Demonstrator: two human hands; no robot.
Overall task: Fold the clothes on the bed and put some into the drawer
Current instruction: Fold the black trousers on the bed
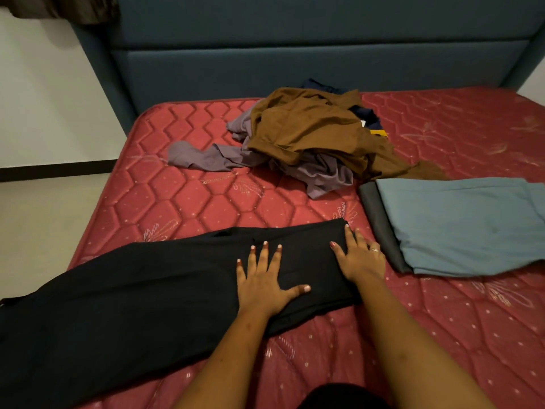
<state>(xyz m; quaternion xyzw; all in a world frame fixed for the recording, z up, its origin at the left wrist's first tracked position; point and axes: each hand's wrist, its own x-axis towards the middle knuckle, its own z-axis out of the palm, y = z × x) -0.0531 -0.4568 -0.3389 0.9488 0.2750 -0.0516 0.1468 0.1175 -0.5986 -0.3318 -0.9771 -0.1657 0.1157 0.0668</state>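
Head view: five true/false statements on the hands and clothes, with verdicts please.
1. The left hand and the right hand both lie flat on the black garment. True.
2. The blue garment lies left of the black garment. False: it lies to its right, folded.
3. The brown garment tops the pile. True.
4. The right hand grips the blue garment. False: its fingers are straight on the black garment's right end, holding nothing.
5. A drawer is in view. False: none shows.
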